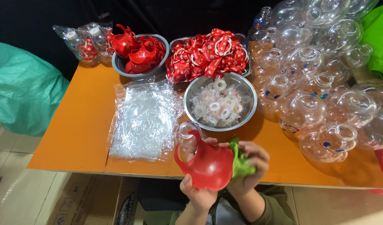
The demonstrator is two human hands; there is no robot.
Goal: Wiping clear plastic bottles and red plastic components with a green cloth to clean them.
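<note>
Two hands meet at the near edge of the orange table [75,125]. From the head camera we see our left hand [198,192] cupping a red plastic shell [208,166] from below, steadying it, while our right hand [252,164] pinches a green leafy piece [240,160] against its side (a clear bottle neck [184,135] pokes out behind). Beyond sit a steel bowl of white rings [220,102] and piled clear globe bottles [320,91].
</note>
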